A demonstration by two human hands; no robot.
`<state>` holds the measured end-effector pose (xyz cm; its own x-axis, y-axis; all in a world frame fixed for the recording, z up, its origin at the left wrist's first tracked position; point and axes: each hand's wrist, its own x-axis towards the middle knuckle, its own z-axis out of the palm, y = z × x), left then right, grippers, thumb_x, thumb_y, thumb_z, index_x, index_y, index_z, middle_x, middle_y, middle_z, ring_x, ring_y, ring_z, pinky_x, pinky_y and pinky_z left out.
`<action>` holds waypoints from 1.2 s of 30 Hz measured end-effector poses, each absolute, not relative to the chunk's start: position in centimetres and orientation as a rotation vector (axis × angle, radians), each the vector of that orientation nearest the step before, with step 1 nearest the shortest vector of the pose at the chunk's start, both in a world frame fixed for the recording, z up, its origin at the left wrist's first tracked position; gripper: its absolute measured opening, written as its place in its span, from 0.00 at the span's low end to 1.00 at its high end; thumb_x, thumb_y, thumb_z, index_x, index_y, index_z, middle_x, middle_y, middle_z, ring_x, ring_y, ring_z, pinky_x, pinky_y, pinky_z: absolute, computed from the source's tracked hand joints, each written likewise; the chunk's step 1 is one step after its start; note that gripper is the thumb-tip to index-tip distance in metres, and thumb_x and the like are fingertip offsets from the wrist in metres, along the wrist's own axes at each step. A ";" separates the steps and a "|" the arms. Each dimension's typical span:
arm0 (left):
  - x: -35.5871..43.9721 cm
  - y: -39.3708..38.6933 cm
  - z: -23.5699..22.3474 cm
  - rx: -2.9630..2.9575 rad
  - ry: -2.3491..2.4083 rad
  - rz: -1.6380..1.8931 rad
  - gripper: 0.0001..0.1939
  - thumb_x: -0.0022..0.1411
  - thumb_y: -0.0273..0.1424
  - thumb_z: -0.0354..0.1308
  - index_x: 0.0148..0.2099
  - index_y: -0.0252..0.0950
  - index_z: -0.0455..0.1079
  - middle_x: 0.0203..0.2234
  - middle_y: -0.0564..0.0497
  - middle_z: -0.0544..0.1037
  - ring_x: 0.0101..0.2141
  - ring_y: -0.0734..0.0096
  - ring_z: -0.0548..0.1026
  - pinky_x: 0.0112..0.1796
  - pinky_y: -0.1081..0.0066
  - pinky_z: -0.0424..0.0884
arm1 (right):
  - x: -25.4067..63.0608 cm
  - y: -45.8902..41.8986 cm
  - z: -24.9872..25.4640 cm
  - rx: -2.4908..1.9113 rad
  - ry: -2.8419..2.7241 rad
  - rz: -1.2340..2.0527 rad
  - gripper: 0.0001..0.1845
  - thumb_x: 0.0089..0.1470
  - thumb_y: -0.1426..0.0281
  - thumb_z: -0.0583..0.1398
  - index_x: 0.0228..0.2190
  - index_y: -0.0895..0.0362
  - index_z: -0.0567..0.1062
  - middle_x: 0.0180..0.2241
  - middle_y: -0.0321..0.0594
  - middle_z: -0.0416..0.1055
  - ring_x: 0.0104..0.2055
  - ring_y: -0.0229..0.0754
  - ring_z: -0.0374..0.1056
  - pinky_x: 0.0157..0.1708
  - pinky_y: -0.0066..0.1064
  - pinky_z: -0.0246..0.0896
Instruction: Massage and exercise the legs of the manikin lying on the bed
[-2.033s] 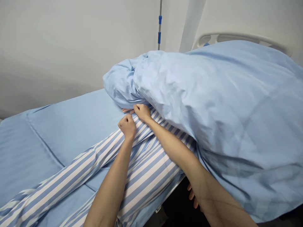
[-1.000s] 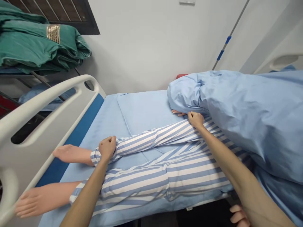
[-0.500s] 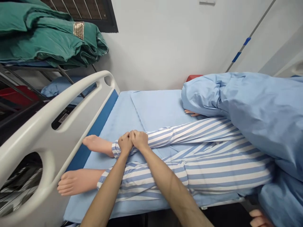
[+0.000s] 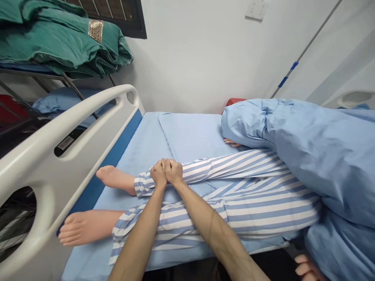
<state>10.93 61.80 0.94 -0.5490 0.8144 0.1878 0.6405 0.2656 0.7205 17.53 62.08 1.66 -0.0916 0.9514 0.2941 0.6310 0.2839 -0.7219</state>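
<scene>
Gripping mannequin's striped pajama leg, left hand touching right hand.

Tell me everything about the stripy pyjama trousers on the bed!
The striped pyjama trousers are blue and white cloth, with two legs lying straight on the pale blue bed sheet. Bare feet poke out of the cuffs. The left hand and right hand grip one leg above its cuff; a blue quilt covers the top.

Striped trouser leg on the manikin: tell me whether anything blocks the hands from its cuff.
Nothing visible does: the left hand and right hand grip the striped trouser leg side by side, with the cuff directly beside the left hand.
</scene>
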 end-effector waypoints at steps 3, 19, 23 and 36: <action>11.1 61.7 0.4 1.434 2.362 1.039 0.16 0.63 0.32 0.47 0.22 0.36 0.59 0.17 0.52 0.62 0.23 0.74 0.54 0.29 0.69 0.48 | 18.3 62.5 3.3 -1.397 -1.911 0.460 0.21 0.63 0.65 0.51 0.21 0.57 0.70 0.19 0.35 0.68 0.23 0.34 0.58 0.27 0.27 0.41; 14.7 63.2 4.0 1.369 2.158 1.424 0.21 0.62 0.36 0.45 0.17 0.36 0.51 0.13 0.55 0.56 0.21 0.76 0.54 0.27 0.72 0.52 | 22.0 64.6 1.4 -1.266 -1.576 0.782 0.24 0.61 0.60 0.47 0.17 0.56 0.56 0.17 0.31 0.53 0.24 0.34 0.51 0.27 0.27 0.44; 15.8 63.1 2.2 1.335 2.330 1.241 0.21 0.64 0.34 0.44 0.19 0.35 0.60 0.16 0.51 0.64 0.22 0.74 0.57 0.28 0.70 0.48 | 22.2 64.9 1.6 -1.201 -1.434 0.910 0.23 0.60 0.60 0.48 0.17 0.56 0.53 0.16 0.30 0.49 0.23 0.33 0.49 0.25 0.26 0.45; 15.7 62.9 1.4 1.385 2.341 1.138 0.23 0.65 0.37 0.43 0.19 0.36 0.59 0.17 0.50 0.66 0.22 0.73 0.56 0.29 0.69 0.47 | 26.3 65.8 4.5 -1.343 -1.751 0.684 0.22 0.60 0.63 0.50 0.16 0.56 0.56 0.16 0.29 0.51 0.23 0.33 0.48 0.26 0.26 0.42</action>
<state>15.72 62.90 1.36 -0.5443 0.8129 0.2069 0.6648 0.2676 0.6975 26.26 65.75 4.52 -0.1083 0.9562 0.2719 0.5187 0.2877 -0.8051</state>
